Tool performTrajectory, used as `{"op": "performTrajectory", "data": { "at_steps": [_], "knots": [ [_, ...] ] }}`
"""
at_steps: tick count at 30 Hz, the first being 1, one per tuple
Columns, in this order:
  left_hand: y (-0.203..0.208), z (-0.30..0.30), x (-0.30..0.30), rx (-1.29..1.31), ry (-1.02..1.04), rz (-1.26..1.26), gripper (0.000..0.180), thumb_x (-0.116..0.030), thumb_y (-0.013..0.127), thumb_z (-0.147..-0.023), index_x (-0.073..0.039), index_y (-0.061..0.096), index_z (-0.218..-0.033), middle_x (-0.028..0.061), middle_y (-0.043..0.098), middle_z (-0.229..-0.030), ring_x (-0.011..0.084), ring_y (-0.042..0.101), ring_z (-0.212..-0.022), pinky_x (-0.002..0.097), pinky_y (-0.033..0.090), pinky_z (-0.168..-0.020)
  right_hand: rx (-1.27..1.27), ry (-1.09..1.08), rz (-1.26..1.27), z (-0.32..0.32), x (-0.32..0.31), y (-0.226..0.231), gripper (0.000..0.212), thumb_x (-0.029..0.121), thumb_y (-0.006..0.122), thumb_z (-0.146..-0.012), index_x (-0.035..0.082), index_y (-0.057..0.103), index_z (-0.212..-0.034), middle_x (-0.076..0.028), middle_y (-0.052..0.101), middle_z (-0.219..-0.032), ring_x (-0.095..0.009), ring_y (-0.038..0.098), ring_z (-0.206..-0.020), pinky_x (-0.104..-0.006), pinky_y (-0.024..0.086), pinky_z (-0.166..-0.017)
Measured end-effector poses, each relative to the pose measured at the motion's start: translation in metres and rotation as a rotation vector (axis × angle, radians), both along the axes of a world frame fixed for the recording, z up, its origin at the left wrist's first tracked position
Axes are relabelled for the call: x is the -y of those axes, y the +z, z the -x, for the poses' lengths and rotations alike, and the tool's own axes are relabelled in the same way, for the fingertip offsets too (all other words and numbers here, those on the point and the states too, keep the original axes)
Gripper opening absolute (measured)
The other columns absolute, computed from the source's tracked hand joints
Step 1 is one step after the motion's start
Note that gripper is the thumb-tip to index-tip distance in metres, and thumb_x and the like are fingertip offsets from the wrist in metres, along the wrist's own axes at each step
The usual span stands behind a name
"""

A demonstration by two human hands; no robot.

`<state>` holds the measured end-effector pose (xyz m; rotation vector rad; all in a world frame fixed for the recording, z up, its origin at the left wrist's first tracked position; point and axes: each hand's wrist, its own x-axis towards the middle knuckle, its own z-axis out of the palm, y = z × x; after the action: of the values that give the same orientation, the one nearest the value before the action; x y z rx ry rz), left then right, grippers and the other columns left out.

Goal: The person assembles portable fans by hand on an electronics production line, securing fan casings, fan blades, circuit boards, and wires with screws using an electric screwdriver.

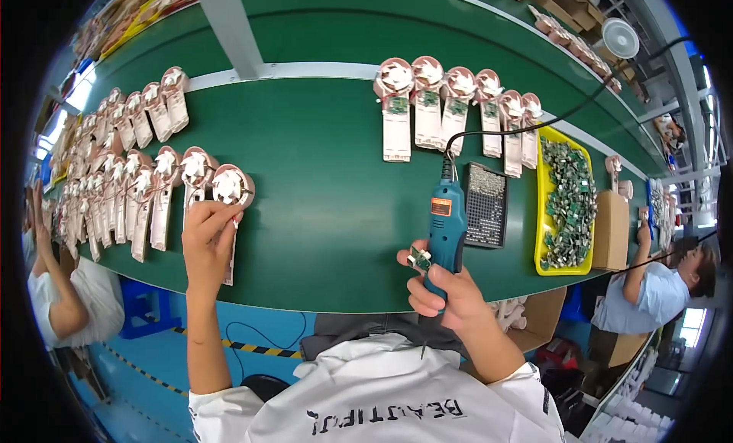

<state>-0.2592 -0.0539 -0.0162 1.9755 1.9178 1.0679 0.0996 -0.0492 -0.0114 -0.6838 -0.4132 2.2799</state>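
Note:
My left hand [208,240] is over a pink handheld fan housing [230,185] with a white fan wheel, at the near end of the left group. Its thumb and fingertips close on the housing just below the round head; the handle part lies partly behind the hand. My right hand [458,294] is wrapped round a teal electric screwdriver [447,225], whose cord leaves from the top and whose bit points down towards my lap. Between the thumb and fingers of that same hand sits a small green circuit board [419,258] with white connectors.
Several fan housings [137,179] stand in rows at the left; more, with green boards [397,105], line the back right. A black screw tray [485,206] lies beside a yellow bin [544,244] of circuit boards. The black cord [565,114] crosses above the table. Other people sit at both sides.

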Motion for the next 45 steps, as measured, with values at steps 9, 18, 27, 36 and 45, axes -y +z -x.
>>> {"op": "performTrajectory", "data": {
  "at_steps": [9, 18, 27, 36, 45],
  "knots": [
    [-0.011, -0.121, 0.017, 0.238, -0.182, 0.014, 0.028, 0.008, 0.066, -0.067, -0.003, 0.074, -0.091, 0.0085, 0.064, -0.087, 0.0279, 0.059, -0.089, 0.0349, 0.051, -0.072, 0.371, 0.024, -0.063, -0.032, 0.015, 0.014, 0.043, 0.007, 0.070, -0.084, 0.002, 0.053, -0.122, -0.012, 0.055, -0.106, -0.009, 0.046, -0.048, -0.0249, 0.038, -0.043],
    [-0.023, -0.171, 0.022, 0.727, 0.017, 0.209, 0.013, 0.006, 0.070, -0.082, 0.002, 0.070, -0.095, 0.0082, 0.059, -0.093, 0.0125, 0.059, -0.077, 0.0231, 0.050, -0.063, 1.108, 0.038, -0.669, -0.003, 0.005, 0.012, 0.038, 0.007, 0.080, -0.078, -0.002, 0.061, -0.110, -0.008, 0.060, -0.106, -0.017, 0.061, -0.091, -0.0298, 0.049, -0.080],
    [-0.025, -0.164, 0.020, 0.882, -0.063, 0.243, 0.014, 0.008, 0.066, -0.086, 0.005, 0.064, -0.100, 0.0106, 0.057, -0.100, 0.0135, 0.062, -0.084, 0.0225, 0.057, -0.067, 1.204, 0.031, -0.761, 0.027, 0.012, 0.002, 0.042, 0.003, 0.082, -0.073, -0.001, 0.061, -0.109, -0.008, 0.056, -0.106, -0.019, 0.058, -0.093, -0.0292, 0.046, -0.081],
    [-0.018, -0.159, 0.017, 0.838, -0.081, 0.352, 0.017, 0.008, 0.066, -0.085, 0.001, 0.063, -0.100, 0.0096, 0.059, -0.100, 0.0129, 0.063, -0.082, 0.0212, 0.056, -0.063, 1.256, -0.035, -0.780, 0.020, 0.015, -0.005, 0.044, 0.005, 0.082, -0.073, -0.001, 0.061, -0.111, -0.011, 0.059, -0.104, -0.022, 0.063, -0.093, -0.0312, 0.051, -0.077],
    [-0.009, -0.162, 0.017, 0.835, -0.058, 0.452, 0.019, 0.013, 0.065, -0.081, 0.001, 0.063, -0.095, 0.0101, 0.059, -0.102, 0.0151, 0.069, -0.083, 0.0233, 0.056, -0.071, 1.171, -0.051, -0.430, 0.030, 0.014, -0.001, 0.027, 0.014, 0.079, -0.082, -0.001, 0.062, -0.099, -0.005, 0.066, -0.078, -0.006, 0.057, -0.069, -0.0242, 0.048, -0.063]
  ]
}}
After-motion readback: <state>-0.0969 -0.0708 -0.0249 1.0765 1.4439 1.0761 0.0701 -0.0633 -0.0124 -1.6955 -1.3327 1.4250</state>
